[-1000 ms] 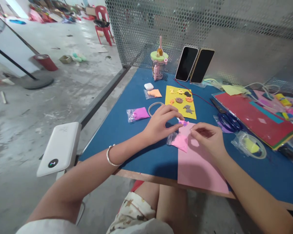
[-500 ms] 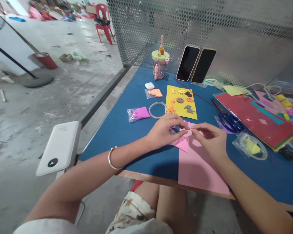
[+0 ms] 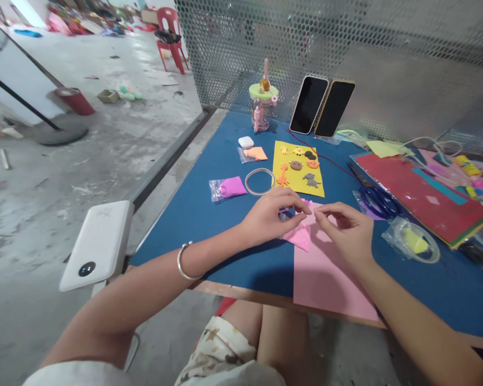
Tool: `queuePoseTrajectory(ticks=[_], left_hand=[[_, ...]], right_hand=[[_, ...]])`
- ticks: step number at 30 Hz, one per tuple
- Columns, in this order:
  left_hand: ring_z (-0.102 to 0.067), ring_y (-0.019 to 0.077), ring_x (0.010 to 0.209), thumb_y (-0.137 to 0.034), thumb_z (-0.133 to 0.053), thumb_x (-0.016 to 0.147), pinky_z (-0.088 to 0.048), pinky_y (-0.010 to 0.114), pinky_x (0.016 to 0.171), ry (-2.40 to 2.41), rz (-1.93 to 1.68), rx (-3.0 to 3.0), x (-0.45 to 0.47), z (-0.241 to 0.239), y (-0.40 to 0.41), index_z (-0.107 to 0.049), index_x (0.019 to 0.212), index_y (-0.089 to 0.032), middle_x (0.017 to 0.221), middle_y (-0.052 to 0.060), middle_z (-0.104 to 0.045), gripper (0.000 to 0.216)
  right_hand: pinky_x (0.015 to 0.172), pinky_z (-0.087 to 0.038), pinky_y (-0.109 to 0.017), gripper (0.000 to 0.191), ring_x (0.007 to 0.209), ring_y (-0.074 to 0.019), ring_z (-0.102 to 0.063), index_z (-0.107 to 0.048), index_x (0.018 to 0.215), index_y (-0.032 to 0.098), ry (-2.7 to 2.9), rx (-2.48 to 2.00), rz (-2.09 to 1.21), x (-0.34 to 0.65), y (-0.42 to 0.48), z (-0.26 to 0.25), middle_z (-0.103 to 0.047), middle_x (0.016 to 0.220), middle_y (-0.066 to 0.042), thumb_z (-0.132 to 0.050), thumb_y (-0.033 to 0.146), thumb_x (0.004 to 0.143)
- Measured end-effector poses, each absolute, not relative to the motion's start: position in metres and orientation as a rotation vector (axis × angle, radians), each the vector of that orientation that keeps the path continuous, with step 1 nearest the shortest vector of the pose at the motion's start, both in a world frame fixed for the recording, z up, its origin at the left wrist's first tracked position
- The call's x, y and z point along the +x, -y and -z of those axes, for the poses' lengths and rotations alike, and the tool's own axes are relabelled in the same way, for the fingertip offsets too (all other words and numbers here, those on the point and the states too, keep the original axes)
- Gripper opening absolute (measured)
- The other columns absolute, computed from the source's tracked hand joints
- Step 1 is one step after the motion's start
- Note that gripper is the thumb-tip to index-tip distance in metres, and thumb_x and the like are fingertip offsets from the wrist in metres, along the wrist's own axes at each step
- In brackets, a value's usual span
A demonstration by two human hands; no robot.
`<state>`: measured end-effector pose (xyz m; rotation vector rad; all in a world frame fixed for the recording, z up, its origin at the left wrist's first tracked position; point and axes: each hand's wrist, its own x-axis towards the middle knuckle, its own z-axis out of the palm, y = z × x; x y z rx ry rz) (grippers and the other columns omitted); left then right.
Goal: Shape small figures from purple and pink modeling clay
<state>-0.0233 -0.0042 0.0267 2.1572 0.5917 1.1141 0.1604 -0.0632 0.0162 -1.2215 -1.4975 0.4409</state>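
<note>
My left hand [image 3: 276, 215] is curled over the top of a pink sheet of paper [image 3: 334, 284], thumb and forefinger drawn close together. Facing it, my right hand [image 3: 348, 228] pinches at almost the same spot. Whatever lies between the fingertips is too small to make out. Beneath my left hand rests a packet of pink modelling clay [image 3: 300, 237]. A thin pink stick [image 3: 284, 210] shows by my left palm. Just beyond, a yellow card [image 3: 301, 186] bears several small clay animals, among them an orange giraffe [image 3: 283, 175] and a grey elephant [image 3: 312, 180].
Left of the card lie a metal ring [image 3: 261, 193], a purple clay packet [image 3: 232, 186] and an orange one [image 3: 257, 154]. Two phones [image 3: 309, 104] lean against the mesh panel, beside a lidded cup [image 3: 262, 110]. Scissors [image 3: 380, 202], a tape roll [image 3: 432, 249] and coloured sheets [image 3: 410, 187] lie right.
Both hands stay almost in place with their fingertips close together. The whole view has shifted very slightly; nothing on the table has visibly moved.
</note>
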Motion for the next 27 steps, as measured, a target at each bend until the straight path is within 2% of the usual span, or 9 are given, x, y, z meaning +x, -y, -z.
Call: queuePoseTrajectory(ticks=[3, 7, 12, 15, 20, 27], left_hand=[[-0.059, 0.0135, 0.083, -0.015, -0.055, 0.081, -0.047, 0.029, 0.081, -0.687, -1.010, 2.258, -0.030, -0.035, -0.001, -0.068, 0.083, -0.016, 0.084, 0.004, -0.067, 0.013], [-0.058, 0.0157, 0.076, -0.015, -0.054, 0.074, -0.045, 0.028, 0.072, -0.877, -0.620, 2.470, -0.043, -0.044, -0.010, -0.067, 0.073, -0.016, 0.076, 0.004, -0.065, 0.013], [-0.059, 0.0148, 0.072, -0.022, -0.060, 0.073, -0.044, 0.024, 0.066, -0.869, -0.263, 2.407, -0.048, -0.042, -0.011, -0.073, 0.077, -0.017, 0.078, 0.003, -0.065, 0.014], [-0.058, 0.0138, 0.074, -0.025, -0.063, 0.073, -0.043, 0.023, 0.066, -0.845, -0.292, 2.345, -0.045, -0.039, -0.010, -0.074, 0.077, -0.018, 0.081, 0.003, -0.064, 0.013], [-0.056, 0.0121, 0.074, -0.027, -0.065, 0.073, -0.041, 0.021, 0.063, -0.816, -0.365, 2.309, -0.038, -0.027, -0.010, -0.075, 0.081, -0.021, 0.084, 0.002, -0.061, 0.015], [-0.054, 0.0107, 0.070, -0.020, -0.062, 0.071, -0.038, 0.021, 0.060, -0.869, -0.433, 2.255, -0.029, -0.012, -0.006, -0.075, 0.075, -0.018, 0.079, 0.001, -0.061, 0.013]], right_hand=[[0.066, -0.052, -0.027, 0.005, 0.069, -0.0136, -0.063, -0.071, 0.080, 0.022, 1.424, -1.246, -0.544, 0.160, 0.063, -0.017, -0.070, 0.077, -0.001, -0.072, 0.020, 0.075], [0.066, -0.053, -0.026, 0.006, 0.069, -0.0130, -0.063, -0.071, 0.080, 0.022, 1.347, -1.275, -0.761, 0.156, 0.063, -0.014, -0.069, 0.080, -0.002, -0.073, 0.024, 0.074], [0.061, -0.050, -0.024, 0.011, 0.065, -0.0104, -0.060, -0.071, 0.079, 0.023, 1.195, -1.194, -1.144, 0.147, 0.063, 0.002, -0.066, 0.075, 0.000, -0.077, 0.027, 0.071], [0.057, -0.047, -0.021, 0.012, 0.060, -0.0081, -0.057, -0.070, 0.077, 0.022, 1.100, -1.173, -1.281, 0.145, 0.061, 0.007, -0.063, 0.069, 0.002, -0.078, 0.027, 0.070], [0.058, -0.047, -0.021, 0.013, 0.058, -0.0081, -0.058, -0.070, 0.077, 0.021, 1.034, -1.160, -1.323, 0.146, 0.060, 0.006, -0.061, 0.065, 0.002, -0.078, 0.028, 0.070], [0.060, -0.048, -0.024, 0.014, 0.060, -0.0096, -0.057, -0.070, 0.078, 0.021, 1.036, -1.174, -1.319, 0.148, 0.060, 0.008, -0.061, 0.067, 0.001, -0.078, 0.029, 0.069]])
